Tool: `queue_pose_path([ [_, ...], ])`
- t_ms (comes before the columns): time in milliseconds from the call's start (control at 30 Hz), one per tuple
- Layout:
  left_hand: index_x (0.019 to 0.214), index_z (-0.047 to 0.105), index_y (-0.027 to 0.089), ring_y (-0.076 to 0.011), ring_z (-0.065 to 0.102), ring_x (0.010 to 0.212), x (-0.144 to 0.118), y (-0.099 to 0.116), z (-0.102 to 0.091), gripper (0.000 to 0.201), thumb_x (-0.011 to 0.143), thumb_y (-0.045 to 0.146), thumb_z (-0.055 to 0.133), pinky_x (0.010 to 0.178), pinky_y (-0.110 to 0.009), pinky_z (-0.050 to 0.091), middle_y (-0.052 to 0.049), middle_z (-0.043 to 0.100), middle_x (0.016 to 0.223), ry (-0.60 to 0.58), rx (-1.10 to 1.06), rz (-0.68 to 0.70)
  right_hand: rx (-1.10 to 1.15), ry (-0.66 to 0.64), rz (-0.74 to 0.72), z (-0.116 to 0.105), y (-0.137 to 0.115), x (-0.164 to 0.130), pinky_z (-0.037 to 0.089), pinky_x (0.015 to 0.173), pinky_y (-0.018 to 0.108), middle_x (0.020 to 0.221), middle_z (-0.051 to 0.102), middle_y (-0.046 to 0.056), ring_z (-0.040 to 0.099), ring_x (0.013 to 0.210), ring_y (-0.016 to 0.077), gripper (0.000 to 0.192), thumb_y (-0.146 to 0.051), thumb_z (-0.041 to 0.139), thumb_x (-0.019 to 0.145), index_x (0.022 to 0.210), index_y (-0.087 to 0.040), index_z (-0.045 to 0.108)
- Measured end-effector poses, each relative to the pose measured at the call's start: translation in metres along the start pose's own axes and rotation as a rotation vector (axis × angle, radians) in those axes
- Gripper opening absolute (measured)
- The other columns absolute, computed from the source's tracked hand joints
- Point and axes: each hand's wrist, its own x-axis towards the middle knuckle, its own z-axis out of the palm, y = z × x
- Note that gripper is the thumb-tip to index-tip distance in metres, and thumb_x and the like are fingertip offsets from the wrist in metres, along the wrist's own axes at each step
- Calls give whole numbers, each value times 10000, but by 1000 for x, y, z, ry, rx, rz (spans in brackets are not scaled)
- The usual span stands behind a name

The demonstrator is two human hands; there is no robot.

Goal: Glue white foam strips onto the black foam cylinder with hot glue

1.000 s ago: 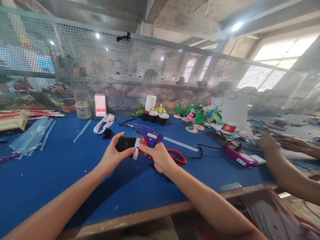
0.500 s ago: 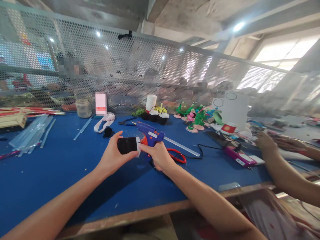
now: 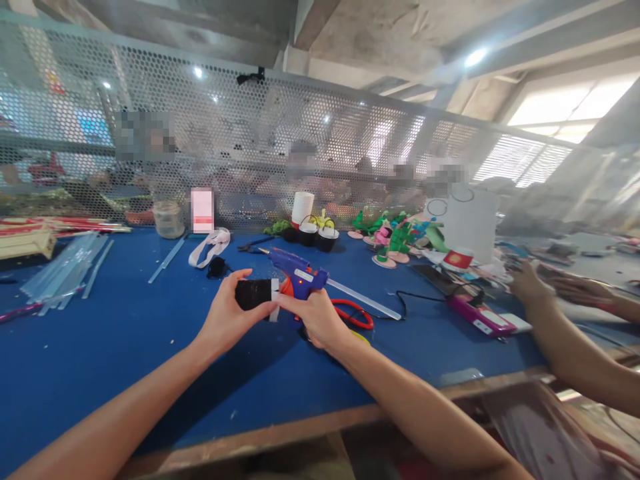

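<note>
My left hand [image 3: 227, 315] grips a small black cylinder [image 3: 253, 294] with a white band at its right end, held above the blue table [image 3: 125, 340]. My right hand [image 3: 315, 317] pinches that white end with thumb and forefinger. Just behind my right hand a blue glue gun [image 3: 297, 273] stands on the table, a clear glue stick jutting from its back toward the right. Red-handled scissors [image 3: 355, 313] lie directly right of my right hand.
A perforated metal screen [image 3: 260, 153] walls the table's far side, with people behind it. Clear glue sticks [image 3: 65, 270] lie at the left. Black pots [image 3: 315, 235] and green and pink craft pieces [image 3: 395, 237] stand at the back. Another person's arms [image 3: 565, 333] reach in at the right, by a pink box [image 3: 480, 317].
The black cylinder has turned slightly in my left hand and my right fingers have shifted along its white end. The view drifted a little; the glue gun stays put.
</note>
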Motion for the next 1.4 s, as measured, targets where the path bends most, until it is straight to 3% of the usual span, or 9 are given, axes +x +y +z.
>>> queue_pose_path([
  [233, 991, 490, 183, -219, 548, 865, 0, 6, -4, 530, 545, 406, 670, 754, -359, 447, -37, 546, 919, -9, 70, -36, 28, -42, -4, 0, -2, -1, 457, 618, 302, 634, 622, 6, 560, 595, 151, 240, -336, 684, 599, 736, -145, 636],
  [700, 945, 472, 176, -196, 526, 840, -2, 7, -6, 474, 564, 387, 658, 756, -338, 438, -33, 512, 908, -12, 213, 101, -29, -30, -23, 3, -8, -2, 413, 580, 261, 577, 552, -26, 479, 548, 108, 203, -313, 685, 587, 640, -147, 580],
  [900, 973, 497, 191, -210, 531, 918, -3, 6, -5, 464, 584, 396, 645, 796, -345, 435, -43, 500, 964, -25, 235, 153, -84, 8, -47, 3, -10, -3, 408, 591, 255, 585, 534, -32, 466, 557, 103, 171, -284, 669, 592, 630, -154, 565],
  [1133, 916, 514, 189, -206, 552, 851, 0, 6, -7, 424, 588, 427, 639, 766, -343, 441, -34, 552, 893, -52, 237, 104, -140, -2, -89, 1, -12, -2, 429, 618, 268, 612, 560, -22, 509, 594, 124, 220, -364, 658, 622, 661, -165, 573],
  [1267, 909, 517, 183, -200, 555, 798, 3, 7, -14, 431, 579, 429, 648, 718, -330, 446, -32, 567, 860, -45, 222, 66, -64, -5, -92, -8, -14, 3, 465, 674, 295, 679, 617, 11, 587, 666, 153, 229, -377, 637, 658, 707, -158, 590],
  [1400, 909, 514, 179, -195, 554, 774, 7, 8, -22, 444, 563, 416, 661, 681, -314, 445, -36, 575, 861, -24, 175, 31, -91, -52, -76, -21, -26, 2, 459, 532, 249, 592, 606, -3, 572, 541, 122, 251, -364, 659, 644, 749, -157, 563],
])
